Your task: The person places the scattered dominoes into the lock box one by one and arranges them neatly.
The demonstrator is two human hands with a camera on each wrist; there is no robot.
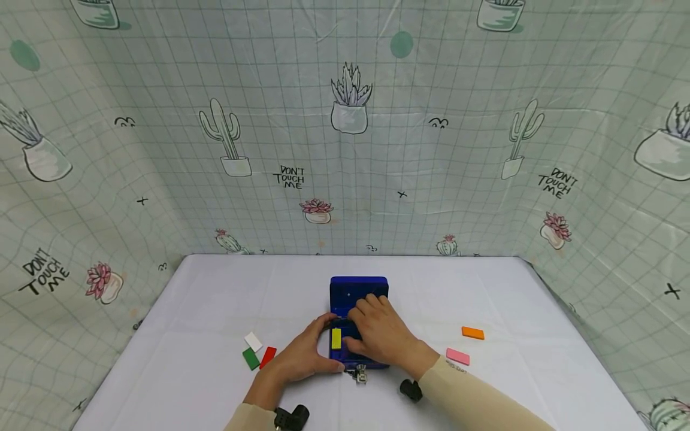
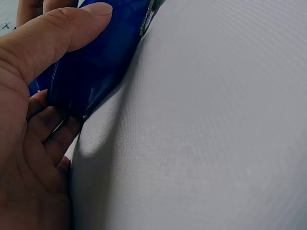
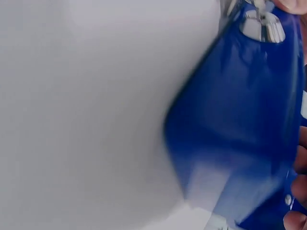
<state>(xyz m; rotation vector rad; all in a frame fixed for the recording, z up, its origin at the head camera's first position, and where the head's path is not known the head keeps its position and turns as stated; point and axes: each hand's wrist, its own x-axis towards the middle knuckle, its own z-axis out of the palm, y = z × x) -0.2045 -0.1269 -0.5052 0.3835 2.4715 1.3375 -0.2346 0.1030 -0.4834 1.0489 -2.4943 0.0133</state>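
Observation:
A blue metal lockbox (image 1: 359, 287) stands with its lid raised, and a yellow block (image 1: 336, 339) lies inside at the left. My left hand (image 1: 304, 354) grips the box's left end, thumb at the front corner and fingers round the side and back. Over the box's inside reaches my right hand (image 1: 384, 330), fingers bent near the hinge and thumb extended beside the yellow block. I cannot tell whether its hidden fingertips hold anything. At the front, a silver lock (image 3: 263, 26) carries keys (image 1: 360, 374).
White (image 1: 253, 342), green (image 1: 250, 359) and red (image 1: 268, 357) blocks lie on the white table left of the box. Orange (image 1: 472, 333) and pink (image 1: 457, 357) blocks are to the right. A patterned curtain (image 1: 345, 155) hangs behind and along both sides.

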